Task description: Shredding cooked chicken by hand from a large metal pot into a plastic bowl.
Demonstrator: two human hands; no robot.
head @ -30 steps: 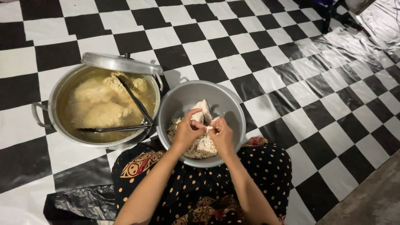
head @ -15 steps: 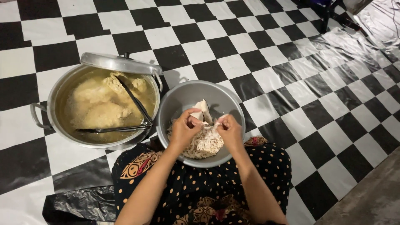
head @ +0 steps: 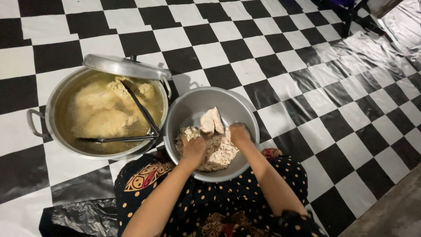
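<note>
Both my hands are down in the metal bowl [head: 186, 109] on my lap, working the shredded chicken [head: 217, 153].

The meat looks soft, light and greasy, best pinched along the grain; left hand [head: 193, 150] clenches a tuft, right hand [head: 240, 133] pinches shreds beside the whole piece [head: 211, 120], wrists bent downward.

Two hands: left hand [head: 193, 150], right hand [head: 240, 134]. One grey bowl [head: 188, 109], one big pot [head: 57, 94], one lid [head: 125, 67], one pair of tongs [head: 138, 118], two whole chicken pieces [head: 212, 120].
</note>
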